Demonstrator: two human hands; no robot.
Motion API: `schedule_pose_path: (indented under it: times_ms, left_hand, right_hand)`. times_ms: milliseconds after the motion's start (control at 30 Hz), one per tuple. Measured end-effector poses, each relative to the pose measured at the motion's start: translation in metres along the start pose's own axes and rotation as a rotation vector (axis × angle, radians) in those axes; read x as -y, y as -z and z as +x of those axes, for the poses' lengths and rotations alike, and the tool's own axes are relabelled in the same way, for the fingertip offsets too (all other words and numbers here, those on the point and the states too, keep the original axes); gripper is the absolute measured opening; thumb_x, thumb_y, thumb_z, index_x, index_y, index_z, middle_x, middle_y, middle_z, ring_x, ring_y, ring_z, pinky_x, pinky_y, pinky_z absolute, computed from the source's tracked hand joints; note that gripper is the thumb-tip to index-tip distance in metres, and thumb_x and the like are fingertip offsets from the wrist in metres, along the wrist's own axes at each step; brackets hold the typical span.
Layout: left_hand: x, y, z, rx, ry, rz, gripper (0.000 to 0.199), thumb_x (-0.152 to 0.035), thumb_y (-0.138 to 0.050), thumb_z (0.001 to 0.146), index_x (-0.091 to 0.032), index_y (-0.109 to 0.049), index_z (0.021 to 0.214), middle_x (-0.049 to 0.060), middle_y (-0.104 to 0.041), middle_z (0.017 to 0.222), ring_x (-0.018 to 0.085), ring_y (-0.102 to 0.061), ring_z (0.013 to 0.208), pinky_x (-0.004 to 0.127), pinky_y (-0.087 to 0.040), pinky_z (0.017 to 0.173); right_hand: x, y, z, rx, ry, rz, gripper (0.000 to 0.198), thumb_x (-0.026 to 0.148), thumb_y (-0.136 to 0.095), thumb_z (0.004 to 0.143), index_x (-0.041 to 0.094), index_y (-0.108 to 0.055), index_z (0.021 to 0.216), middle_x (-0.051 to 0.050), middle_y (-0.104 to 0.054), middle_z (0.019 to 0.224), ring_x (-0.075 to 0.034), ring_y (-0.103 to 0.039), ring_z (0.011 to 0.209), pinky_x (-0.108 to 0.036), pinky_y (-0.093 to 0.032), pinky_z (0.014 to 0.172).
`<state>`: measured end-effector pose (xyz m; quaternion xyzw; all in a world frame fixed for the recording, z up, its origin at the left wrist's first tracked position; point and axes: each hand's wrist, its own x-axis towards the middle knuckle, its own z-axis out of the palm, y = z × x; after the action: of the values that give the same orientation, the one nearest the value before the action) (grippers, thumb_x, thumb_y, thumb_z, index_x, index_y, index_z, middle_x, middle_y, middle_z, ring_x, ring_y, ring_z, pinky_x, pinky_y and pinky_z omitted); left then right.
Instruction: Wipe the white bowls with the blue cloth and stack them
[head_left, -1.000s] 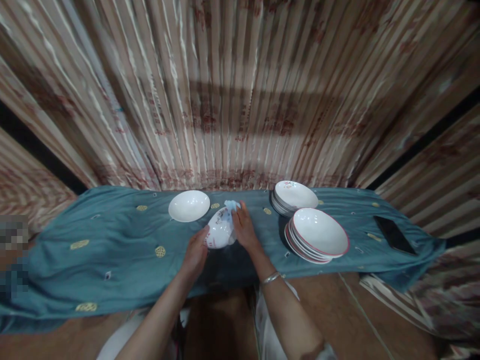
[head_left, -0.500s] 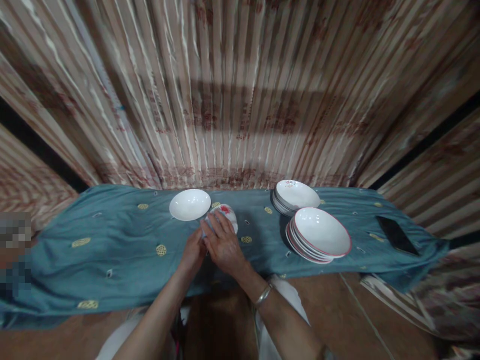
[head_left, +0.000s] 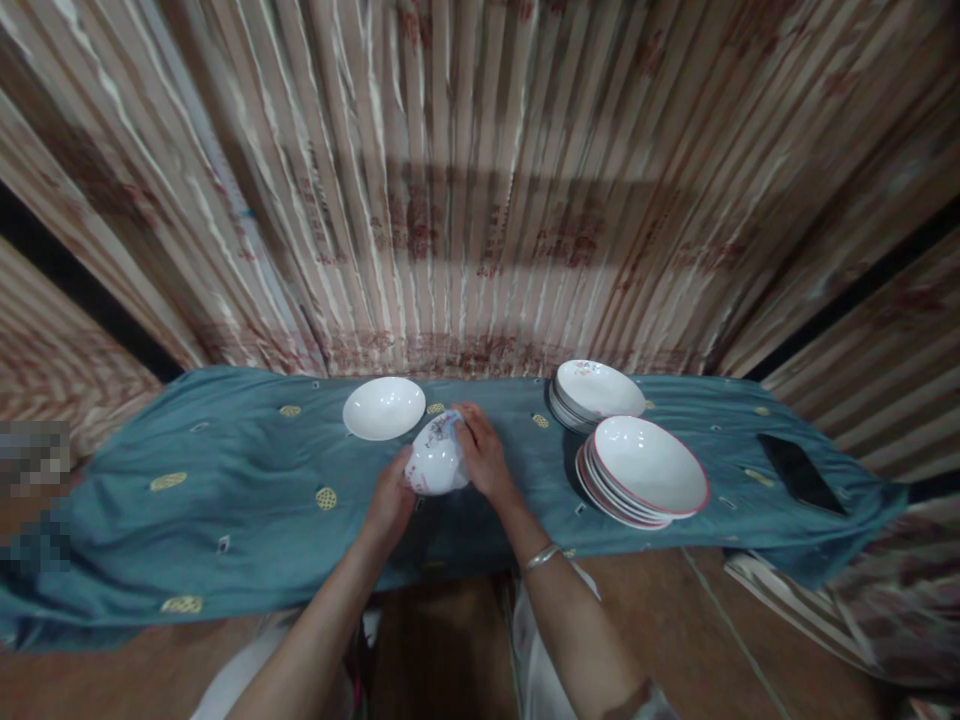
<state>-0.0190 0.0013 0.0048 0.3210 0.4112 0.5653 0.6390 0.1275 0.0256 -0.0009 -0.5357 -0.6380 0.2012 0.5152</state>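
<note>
Head view: a glossy white ceramic bowl with red and dark printed marks (head_left: 437,467) is at the centre of the long surface draped in teal patterned fabric (head_left: 262,480), seemingly lifted off it. The left grip (head_left: 390,498) is closed on its edge at eight o'clock; the right grip (head_left: 480,452) pinches a crumpled pale-blue cloth (head_left: 457,421) against it at two o'clock. Smooth glaze could slip if the left fingers slacken or the cloth slides, and the bowl might then drop or knock the shallow plain white dish (head_left: 384,409) just beside it at eleven o'clock. A wide rightward swing might clip the leaning stack of red-rimmed white bowls (head_left: 649,465) at three o'clock. The held bowl is tilted, its printed outer wall facing the camera and its mouth apparently turned away; being round, it has no clear long axis, though its visible outline runs roughly seven to one o'clock.
</note>
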Motion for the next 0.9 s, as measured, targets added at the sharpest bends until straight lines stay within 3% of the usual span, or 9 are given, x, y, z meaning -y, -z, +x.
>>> schedule_pose_path:
  times_ms: [100,200,367,533,633,767,900]
  left_hand:
    - [-0.002,-0.002,-0.004,0.025,0.024,-0.068,0.055,-0.054,-0.076,0.07,-0.01,-0.073,0.103,0.014,-0.076,0.105,0.033,-0.065,0.114,0.043,-0.053,0.096]
    - [0.0,-0.002,-0.006,0.023,0.032,-0.084,0.056,-0.054,-0.08,0.066,-0.008,-0.074,0.098,0.015,-0.077,0.103,0.034,-0.065,0.113,0.043,-0.052,0.098]
    - [0.008,0.0,-0.005,0.073,0.004,-0.108,0.051,-0.052,-0.08,0.069,-0.009,-0.076,0.097,0.014,-0.077,0.1,0.033,-0.065,0.112,0.041,-0.05,0.099]
    - [0.011,0.005,-0.003,0.054,0.009,-0.107,0.043,-0.047,-0.083,0.065,-0.011,-0.077,0.088,0.01,-0.078,0.089,0.027,-0.069,0.097,0.037,-0.052,0.09]
    - [0.011,0.009,-0.001,0.054,0.016,-0.131,0.038,-0.044,-0.083,0.067,-0.013,-0.077,0.088,0.008,-0.077,0.088,0.022,-0.069,0.086,0.032,-0.052,0.083]
    - [0.009,0.009,0.001,0.036,0.039,-0.182,0.036,-0.04,-0.082,0.069,-0.012,-0.077,0.091,0.008,-0.077,0.093,0.021,-0.07,0.089,0.03,-0.052,0.085]
    - [0.005,0.004,0.0,0.05,0.065,-0.211,0.041,-0.04,-0.079,0.074,-0.009,-0.076,0.1,0.013,-0.077,0.101,0.028,-0.067,0.108,0.037,-0.051,0.097]
  right_hand:
    - [-0.015,0.001,0.007,-0.005,-0.121,0.14,0.038,0.036,-0.039,0.098,0.025,-0.067,0.122,-0.006,-0.067,0.129,-0.019,-0.057,0.124,-0.039,-0.038,0.115]
    - [-0.019,0.002,0.007,-0.012,-0.118,0.153,0.039,0.036,-0.039,0.098,0.023,-0.067,0.121,-0.007,-0.068,0.128,-0.019,-0.059,0.123,-0.039,-0.038,0.115]
    - [0.001,0.004,-0.005,-0.057,0.043,-0.052,0.045,0.04,-0.036,0.1,0.019,-0.064,0.13,-0.013,-0.059,0.14,-0.023,-0.053,0.132,-0.043,-0.039,0.115]
    - [0.03,0.003,-0.023,0.009,0.325,-0.322,0.044,0.033,-0.038,0.101,0.018,-0.057,0.138,-0.014,-0.046,0.151,-0.026,-0.035,0.145,-0.05,-0.032,0.118]
    - [0.042,0.0,-0.031,0.064,0.424,-0.42,0.043,0.031,-0.04,0.101,0.019,-0.056,0.139,-0.014,-0.043,0.154,-0.028,-0.025,0.149,-0.052,-0.028,0.119]
    - [0.043,0.001,-0.033,0.106,0.401,-0.443,0.044,0.031,-0.041,0.101,0.022,-0.053,0.142,-0.01,-0.042,0.155,-0.026,-0.025,0.15,-0.051,-0.025,0.12]
    - [0.025,0.006,-0.026,0.068,0.26,-0.289,0.047,0.033,-0.034,0.102,0.021,-0.05,0.144,-0.011,-0.042,0.155,-0.023,-0.032,0.147,-0.047,-0.028,0.12]
